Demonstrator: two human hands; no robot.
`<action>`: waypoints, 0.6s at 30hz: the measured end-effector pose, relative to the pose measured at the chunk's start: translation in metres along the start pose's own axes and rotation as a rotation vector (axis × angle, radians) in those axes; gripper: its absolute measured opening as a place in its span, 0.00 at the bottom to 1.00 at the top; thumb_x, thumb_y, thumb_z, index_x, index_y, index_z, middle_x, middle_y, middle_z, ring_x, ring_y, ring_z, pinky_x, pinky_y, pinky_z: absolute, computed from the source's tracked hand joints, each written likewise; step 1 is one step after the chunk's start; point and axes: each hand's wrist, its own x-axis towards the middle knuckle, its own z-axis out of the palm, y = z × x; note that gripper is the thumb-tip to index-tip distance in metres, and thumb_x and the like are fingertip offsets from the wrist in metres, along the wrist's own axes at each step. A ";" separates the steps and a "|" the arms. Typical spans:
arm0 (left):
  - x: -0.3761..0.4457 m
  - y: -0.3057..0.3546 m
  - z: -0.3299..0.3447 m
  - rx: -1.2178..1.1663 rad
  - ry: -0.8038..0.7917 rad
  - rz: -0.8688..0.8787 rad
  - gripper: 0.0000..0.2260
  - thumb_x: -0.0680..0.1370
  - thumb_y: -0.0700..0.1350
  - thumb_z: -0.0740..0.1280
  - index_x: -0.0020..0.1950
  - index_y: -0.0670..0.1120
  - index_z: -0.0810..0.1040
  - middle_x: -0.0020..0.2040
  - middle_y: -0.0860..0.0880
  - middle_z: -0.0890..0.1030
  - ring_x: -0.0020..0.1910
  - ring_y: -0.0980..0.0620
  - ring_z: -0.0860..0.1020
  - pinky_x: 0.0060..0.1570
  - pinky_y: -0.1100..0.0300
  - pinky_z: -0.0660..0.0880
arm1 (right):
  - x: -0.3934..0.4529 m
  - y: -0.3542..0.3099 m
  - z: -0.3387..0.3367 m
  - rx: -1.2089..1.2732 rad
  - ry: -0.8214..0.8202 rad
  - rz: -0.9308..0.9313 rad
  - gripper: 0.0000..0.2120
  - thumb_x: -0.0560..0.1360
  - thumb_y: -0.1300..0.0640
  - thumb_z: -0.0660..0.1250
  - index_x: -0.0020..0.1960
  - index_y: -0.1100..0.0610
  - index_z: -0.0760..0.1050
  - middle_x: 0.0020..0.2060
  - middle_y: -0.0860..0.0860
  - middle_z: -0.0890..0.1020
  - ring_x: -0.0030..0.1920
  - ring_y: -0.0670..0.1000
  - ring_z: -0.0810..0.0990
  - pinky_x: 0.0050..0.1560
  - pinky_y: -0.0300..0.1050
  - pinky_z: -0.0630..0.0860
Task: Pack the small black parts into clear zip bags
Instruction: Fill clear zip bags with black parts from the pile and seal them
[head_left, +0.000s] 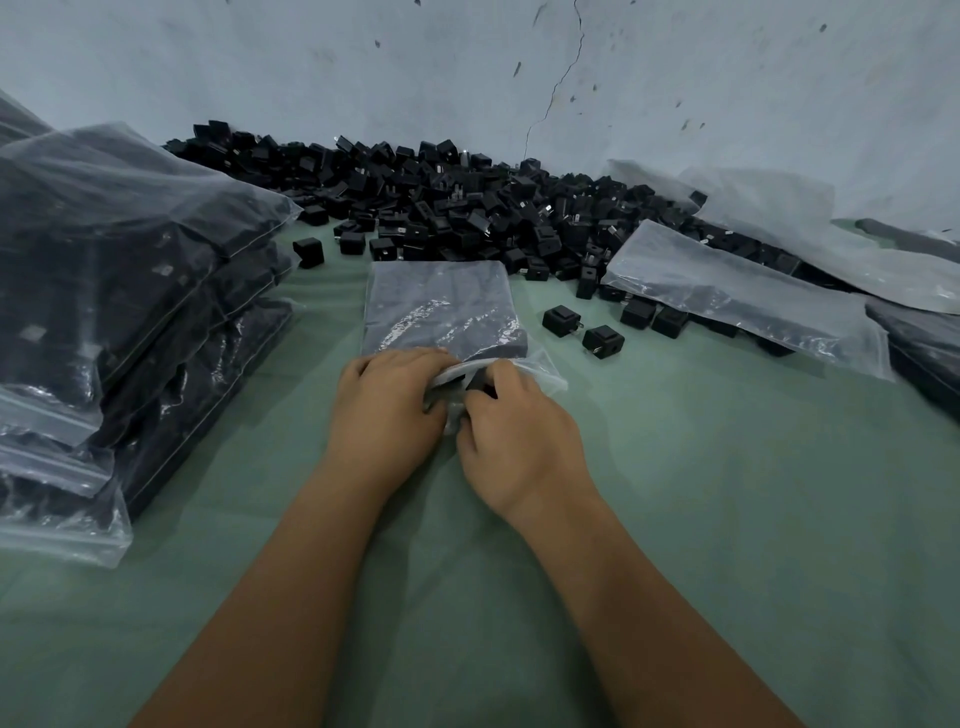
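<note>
A clear zip bag (441, 306) filled with small black parts lies flat on the green cloth in front of me, its mouth toward me. My left hand (387, 405) holds the near left edge of the mouth, fingers curled over the plastic. My right hand (519, 441) pinches the mouth on the right, where a black part (475, 383) shows between the fingers. A large heap of loose black parts (441, 208) lies behind the bag against the wall. Two loose parts (582, 330) sit just right of the bag.
A stack of filled zip bags (130, 312) stands at the left. Empty clear bags (737, 296) lie over parts at the right, with more bags behind them. The pale wall (467, 67) closes the back. Green cloth (727, 519) covers the table.
</note>
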 end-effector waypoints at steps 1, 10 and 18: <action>0.000 0.001 0.000 -0.001 -0.001 -0.002 0.16 0.75 0.42 0.68 0.61 0.55 0.80 0.61 0.58 0.80 0.63 0.54 0.74 0.59 0.58 0.59 | -0.001 -0.001 0.000 0.000 -0.001 0.002 0.12 0.77 0.51 0.59 0.52 0.58 0.76 0.56 0.53 0.71 0.55 0.55 0.72 0.42 0.46 0.67; 0.001 0.008 -0.006 -0.040 0.009 -0.019 0.14 0.83 0.45 0.58 0.67 0.52 0.75 0.54 0.52 0.83 0.55 0.49 0.78 0.62 0.50 0.66 | -0.002 -0.010 -0.003 -0.021 -0.028 0.034 0.16 0.76 0.48 0.58 0.56 0.57 0.74 0.59 0.53 0.72 0.53 0.55 0.74 0.47 0.46 0.65; 0.000 0.009 -0.005 -0.093 0.058 -0.004 0.15 0.82 0.43 0.58 0.68 0.50 0.74 0.53 0.50 0.83 0.54 0.48 0.78 0.60 0.51 0.67 | 0.000 -0.010 -0.002 -0.016 -0.078 0.040 0.22 0.76 0.48 0.58 0.66 0.57 0.67 0.65 0.55 0.67 0.60 0.55 0.69 0.62 0.47 0.65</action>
